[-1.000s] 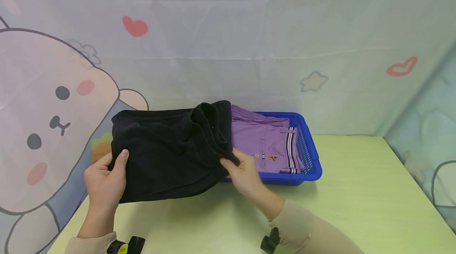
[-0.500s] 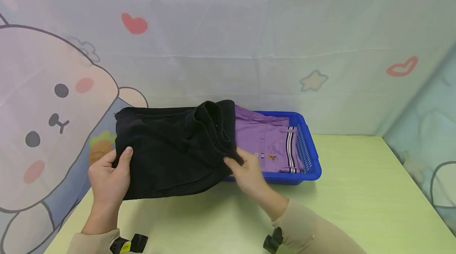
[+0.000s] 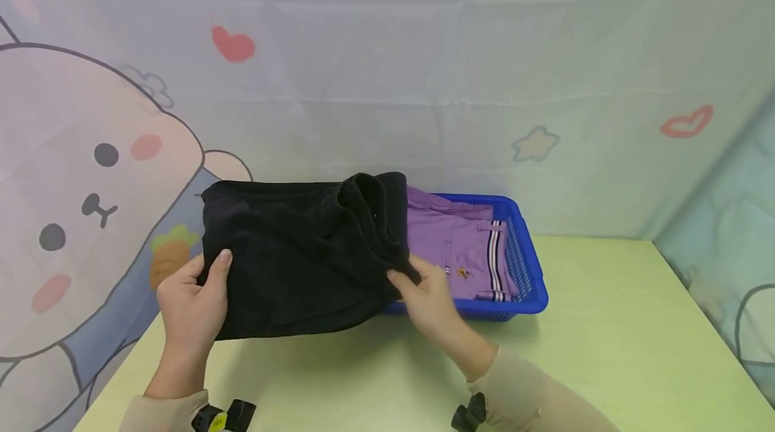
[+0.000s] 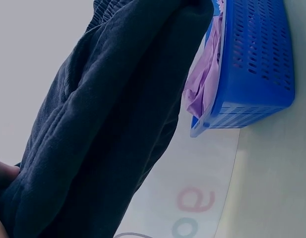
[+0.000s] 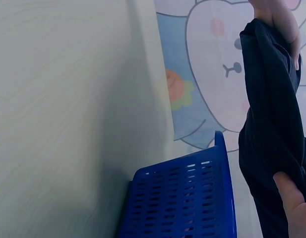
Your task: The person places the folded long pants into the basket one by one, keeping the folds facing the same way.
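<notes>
Black folded pants (image 3: 290,257) with a gathered elastic waistband (image 3: 366,217) are held up above the table by both hands. My left hand (image 3: 195,297) grips the left edge, thumb on the near face. At the lower right corner, beside the waistband, my right hand (image 3: 426,297) pinches the cloth. Behind the pants stands a blue plastic basket (image 3: 533,277), its left part hidden by them. Folded purple pants (image 3: 457,243) with a striped side band lie in it. In the right wrist view the black pants (image 5: 272,99) hang clear of the basket's rim (image 5: 226,173).
The pale green table (image 3: 617,324) extends right of the basket and toward me. A printed cloth backdrop (image 3: 387,68) rises behind the table. A dark cable (image 3: 740,324) shows at the far right, past the table edge.
Both hands have shifted slightly to the right with the black pants, covering a bit more of the purple pants. The basket stays put while the head view tilts a little.
</notes>
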Demonstrator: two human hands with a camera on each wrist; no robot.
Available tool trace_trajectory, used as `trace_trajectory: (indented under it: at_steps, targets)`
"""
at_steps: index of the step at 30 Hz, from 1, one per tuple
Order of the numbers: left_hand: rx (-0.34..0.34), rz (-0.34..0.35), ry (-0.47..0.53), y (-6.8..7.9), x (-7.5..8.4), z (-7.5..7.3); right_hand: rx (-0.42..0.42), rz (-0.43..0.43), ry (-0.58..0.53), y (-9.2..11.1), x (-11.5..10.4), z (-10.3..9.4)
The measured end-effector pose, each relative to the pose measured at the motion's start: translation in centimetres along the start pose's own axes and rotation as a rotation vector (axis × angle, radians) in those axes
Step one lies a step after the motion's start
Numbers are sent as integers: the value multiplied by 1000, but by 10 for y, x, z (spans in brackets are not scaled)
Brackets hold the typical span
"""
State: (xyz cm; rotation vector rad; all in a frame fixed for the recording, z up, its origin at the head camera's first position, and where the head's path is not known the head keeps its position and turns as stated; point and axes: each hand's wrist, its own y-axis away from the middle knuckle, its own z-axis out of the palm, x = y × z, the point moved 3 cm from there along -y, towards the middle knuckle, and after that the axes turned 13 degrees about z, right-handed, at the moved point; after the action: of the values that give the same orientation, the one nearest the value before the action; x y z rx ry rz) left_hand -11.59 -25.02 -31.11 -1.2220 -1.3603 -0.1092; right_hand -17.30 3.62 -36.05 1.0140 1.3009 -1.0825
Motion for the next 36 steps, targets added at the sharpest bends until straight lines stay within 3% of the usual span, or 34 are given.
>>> trace_trajectory:
  at_steps: [17, 23, 36]
  targets:
    - [-1, 32, 14, 7, -6, 7, 29, -6, 5, 3, 5, -5]
    - [4, 29, -24, 7, -3, 9, 27, -2, 0, 4, 5, -7]
    - [-7, 51, 14, 6, 3, 14, 18, -11, 24, 5, 1, -14]
